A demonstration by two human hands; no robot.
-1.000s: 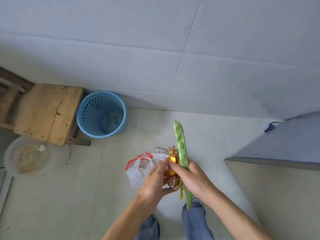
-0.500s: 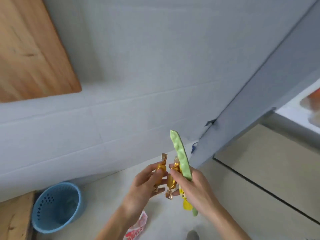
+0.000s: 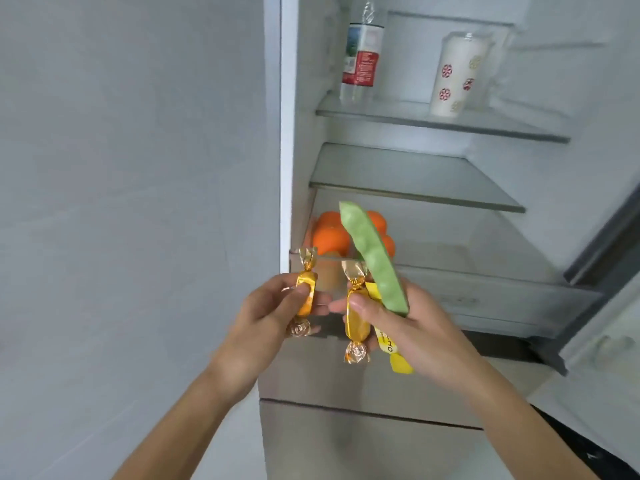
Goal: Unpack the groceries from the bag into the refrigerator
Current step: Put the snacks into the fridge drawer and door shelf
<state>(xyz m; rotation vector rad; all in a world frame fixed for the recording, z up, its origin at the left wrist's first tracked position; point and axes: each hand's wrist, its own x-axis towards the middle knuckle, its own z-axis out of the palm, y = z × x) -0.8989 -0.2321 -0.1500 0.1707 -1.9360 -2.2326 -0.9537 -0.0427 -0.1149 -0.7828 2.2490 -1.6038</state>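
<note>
My left hand [image 3: 270, 317] pinches one gold-wrapped candy [image 3: 306, 289] upright. My right hand [image 3: 412, 327] grips a long flat green bean pod [image 3: 374, 261], a second gold-wrapped candy [image 3: 356, 317] and a yellow packet [image 3: 389, 344] together. Both hands are raised in front of the open refrigerator [image 3: 287, 133], level with its lowest glass shelf [image 3: 450, 271]. Oranges [image 3: 329, 237] lie on that shelf, partly hidden behind the pod. The grocery bag is out of view.
A clear plastic bottle with a red label [image 3: 362, 57] and a white patterned cup [image 3: 457, 74] stand on the top shelf [image 3: 502, 128]. The middle shelf [image 3: 415, 181] is bare. The open door's edge [image 3: 609, 237] is at right. A grey tiled wall [image 3: 138, 168] fills the left.
The view swung up from the floor and blue bin to the open refrigerator. The plastic bag left my left hand, which now holds one candy apart from the right hand's bundle.
</note>
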